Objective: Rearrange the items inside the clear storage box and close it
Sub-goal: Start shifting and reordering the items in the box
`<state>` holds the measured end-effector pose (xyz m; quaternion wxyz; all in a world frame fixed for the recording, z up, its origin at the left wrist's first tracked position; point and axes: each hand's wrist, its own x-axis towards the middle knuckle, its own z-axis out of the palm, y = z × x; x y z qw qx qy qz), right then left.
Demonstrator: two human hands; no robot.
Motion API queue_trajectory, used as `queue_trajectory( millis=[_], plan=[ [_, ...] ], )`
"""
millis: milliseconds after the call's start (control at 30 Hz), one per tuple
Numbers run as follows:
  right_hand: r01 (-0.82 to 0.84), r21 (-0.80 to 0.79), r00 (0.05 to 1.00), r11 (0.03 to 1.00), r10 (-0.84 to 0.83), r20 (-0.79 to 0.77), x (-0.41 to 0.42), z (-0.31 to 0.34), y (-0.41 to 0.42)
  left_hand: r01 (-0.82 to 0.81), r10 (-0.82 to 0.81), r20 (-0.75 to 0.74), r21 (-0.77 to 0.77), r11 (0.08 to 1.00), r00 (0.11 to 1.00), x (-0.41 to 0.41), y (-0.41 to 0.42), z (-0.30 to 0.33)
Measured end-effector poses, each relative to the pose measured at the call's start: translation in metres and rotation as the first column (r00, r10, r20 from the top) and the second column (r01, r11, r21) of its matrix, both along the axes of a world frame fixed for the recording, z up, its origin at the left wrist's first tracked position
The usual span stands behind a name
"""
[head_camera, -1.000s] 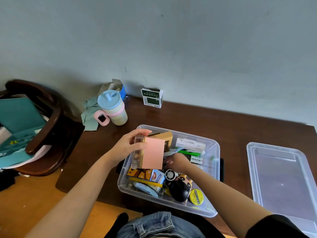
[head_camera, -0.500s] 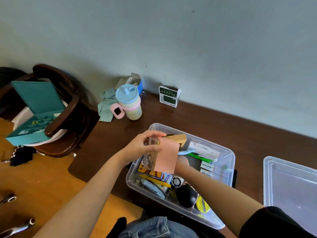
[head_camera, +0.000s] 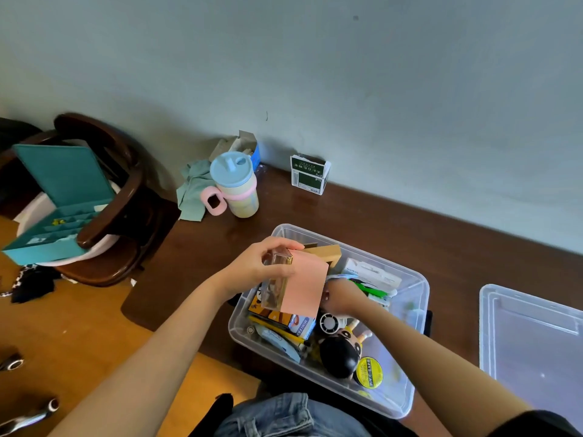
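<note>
Dark wooden table (head_camera: pixel 394 222) against a grey wall carries the clear storage box (head_camera: pixel 421 290) near me, its lid (head_camera: pixel 533 335) lying off to the right. My left hand (head_camera: pixel 257 268) grips a pink-faced clear case (head_camera: pixel 295 283) above the box. My right hand (head_camera: pixel 340 298) reaches among the contents; its grip is hidden. Risk: the case standing proud would block the lid.
</note>
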<state>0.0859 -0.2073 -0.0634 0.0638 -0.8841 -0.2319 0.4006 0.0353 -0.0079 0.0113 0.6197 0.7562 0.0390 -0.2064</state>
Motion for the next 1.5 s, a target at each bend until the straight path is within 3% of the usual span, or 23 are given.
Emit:
queue_trajectory(
  millis=[200,300,400,700,1300,1400,1500],
  plan=[
    [0.184,0.023,0.982,0.983,-0.185,0.034,0.010,0.022,-0.043,0.022,-0.022,0.005,-0.002,1.000,1.000,0.000,0.001,-0.002],
    [0.170,-0.185,0.975,0.968,-0.137,0.177,0.009,0.028,-0.068,0.031,-0.031,0.018,0.007,1.000,0.999,0.000,0.001,-0.003],
    [0.099,-0.341,0.981,0.935,-0.034,0.193,-0.003,0.023,-0.077,0.035,-0.035,0.020,0.008,0.999,0.999,0.000,0.002,-0.004],
    [0.103,-0.437,0.971,0.894,0.005,0.239,-0.024,-0.003,-0.071,0.062,-0.062,0.017,0.026,0.998,0.998,0.002,0.004,-0.007],
    [0.187,-0.338,0.964,0.922,-0.107,0.241,-0.029,-0.009,-0.068,0.089,-0.093,0.082,0.047,0.995,0.992,0.001,0.003,-0.010],
    [0.241,-0.227,0.963,0.944,-0.202,0.180,-0.023,-0.005,-0.067,0.097,-0.103,0.092,0.066,0.993,0.990,0.002,0.004,-0.010],
    [0.354,-0.039,0.935,0.935,-0.353,0.021,-0.020,0.000,-0.065,0.106,-0.113,0.095,0.075,0.992,0.989,0.002,0.004,-0.011]
  ],
)
